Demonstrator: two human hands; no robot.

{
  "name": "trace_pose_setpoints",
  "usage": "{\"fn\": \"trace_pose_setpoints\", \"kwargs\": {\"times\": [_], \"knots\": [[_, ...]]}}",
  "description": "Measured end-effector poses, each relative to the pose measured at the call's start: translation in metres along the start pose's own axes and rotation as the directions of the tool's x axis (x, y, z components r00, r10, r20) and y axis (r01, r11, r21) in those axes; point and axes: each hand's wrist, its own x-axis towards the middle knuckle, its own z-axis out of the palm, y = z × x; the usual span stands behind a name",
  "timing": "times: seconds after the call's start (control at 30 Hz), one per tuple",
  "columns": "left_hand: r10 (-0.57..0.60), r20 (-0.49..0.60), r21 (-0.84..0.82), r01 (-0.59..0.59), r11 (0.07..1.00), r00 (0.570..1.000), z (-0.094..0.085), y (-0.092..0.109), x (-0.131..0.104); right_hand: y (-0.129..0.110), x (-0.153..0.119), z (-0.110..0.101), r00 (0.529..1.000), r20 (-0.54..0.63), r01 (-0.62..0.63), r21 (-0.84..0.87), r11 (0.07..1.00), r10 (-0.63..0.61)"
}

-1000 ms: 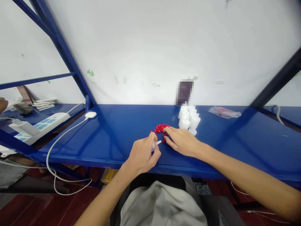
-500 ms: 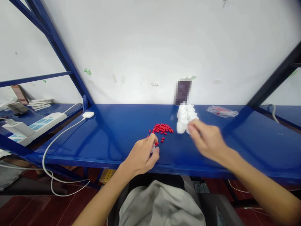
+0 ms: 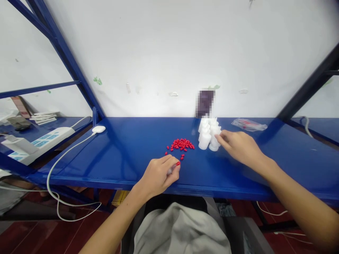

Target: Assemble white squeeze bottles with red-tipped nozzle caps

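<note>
My left hand (image 3: 161,175) is closed near the front of the blue table. A small red cap (image 3: 178,163) shows at its fingertips, with part of a small whitish bottle (image 3: 170,171) between finger and thumb; the rest is hidden. Just beyond it lies a loose pile of red caps (image 3: 182,144), with a few strays nearer the hand. To the right stand several small white plastic bottles (image 3: 204,140), close together in rows. My right hand (image 3: 238,145) pinches the side of a white bottle (image 3: 215,141) at the front right of this group.
The blue table (image 3: 127,141) meets a white wall. A clear plastic bag (image 3: 249,124) with red bits lies at the back right. A white charger (image 3: 99,129) with a cable sits at the left, near a power strip (image 3: 45,139). A blurred dark rectangle (image 3: 205,103) leans behind the bottles.
My right hand has shifted slightly right and is steadier at the white bottles, which show more sharply. My left hand has turned a little, keeping its red cap and bottle.
</note>
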Motion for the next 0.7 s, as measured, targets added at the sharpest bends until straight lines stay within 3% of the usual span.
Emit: {"fn": "trace_pose_setpoints", "kwargs": {"times": [0.1, 0.2, 0.27, 0.3, 0.37, 0.47, 0.53, 0.6, 0.7], "knots": [[0.007, -0.014, -0.027, -0.008, 1.0, 1.0, -0.002, 0.002, -0.001, 0.001, 0.0, 0.0, 0.999, 0.044, 0.027, -0.011, 1.0, -0.026], [-0.006, 0.01, -0.025, 0.006, 1.0, 1.0, -0.002, 0.004, 0.0, -0.008, -0.008, -0.004, 0.998, -0.068, -0.009, -0.007, 1.0, 0.009], [-0.063, 0.023, -0.004, 0.063, 0.998, 0.998, 0.0, 0.005, 0.002, -0.023, -0.016, -0.009, 0.989, -0.137, 0.065, 0.07, 0.995, -0.055], [-0.103, 0.034, 0.006, 0.102, 0.995, 0.994, 0.002, 0.005, 0.003, -0.034, -0.021, -0.012, 0.982, -0.117, 0.166, 0.138, 0.977, -0.15], [-0.168, 0.066, 0.018, 0.167, 0.986, 0.984, 0.005, 0.003, 0.005, -0.057, -0.028, -0.014, 0.92, 0.005, 0.37, 0.308, 0.876, -0.391], [-0.18, 0.123, 0.018, 0.179, 0.984, 0.976, 0.007, 0.0, 0.007, -0.086, -0.03, -0.011, 0.773, 0.033, 0.569, 0.405, 0.716, -0.633], [-0.168, 0.141, 0.014, 0.167, 0.986, 0.976, 0.006, -0.002, 0.007, -0.097, -0.026, -0.005, 0.702, 0.007, 0.654, 0.39, 0.648, -0.712], [-0.139, 0.173, 0.004, 0.14, 0.99, 0.975, 0.005, -0.003, 0.006, -0.102, -0.022, 0.002, 0.659, -0.033, 0.698, 0.399, 0.595, -0.751], [-0.067, 0.201, 0.02, 0.065, 0.998, 0.977, 0.006, -0.003, 0.004, -0.103, -0.02, 0.01, 0.649, -0.096, 0.641, 0.604, 0.474, -0.755]]}}
